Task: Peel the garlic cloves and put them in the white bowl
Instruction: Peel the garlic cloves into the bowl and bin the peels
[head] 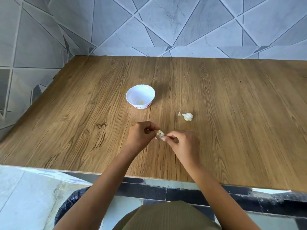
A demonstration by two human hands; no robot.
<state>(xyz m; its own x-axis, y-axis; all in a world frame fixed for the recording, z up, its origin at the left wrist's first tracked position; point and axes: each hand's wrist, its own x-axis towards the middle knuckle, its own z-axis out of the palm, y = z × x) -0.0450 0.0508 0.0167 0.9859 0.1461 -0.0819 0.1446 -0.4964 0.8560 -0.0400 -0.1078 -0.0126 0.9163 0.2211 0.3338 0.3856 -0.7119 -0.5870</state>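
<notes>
Pinching a garlic clove [160, 133] from both sides, the two hands were held close together over the near middle of the wooden table [232, 105]. The clove was gripped by the curled fingers and thumb of the left hand [141, 136], and its papery skin was nipped between the thumb and fingertips of the right hand [184, 143]. The other fingers of both hands were folded inward. Pale flakes of skin [157, 139] were seen just beneath the clove. Whether they were attached to it, or whether the clove touched the table, could not be told.

The white bowl [132, 92], scallop-rimmed and banded in pink at its foot, was stood upright beyond the hands, slightly to the left and well apart from them. A small yellow speck [141, 102] was seen on its floor, but what it was could not be made out. To the right of the bowl and nearer the hands, a second piece of garlic [188, 116], unpeeled, was laid on its side. A small curl of skin [179, 112] was seen just beside it on the left.

The table was backed by a tiled wall [166, 22] of grey-blue triangles. An olive ribbed garment [166, 216] was seen at the bottom edge. A dark round container [66, 206] was partly seen below the near table edge.
</notes>
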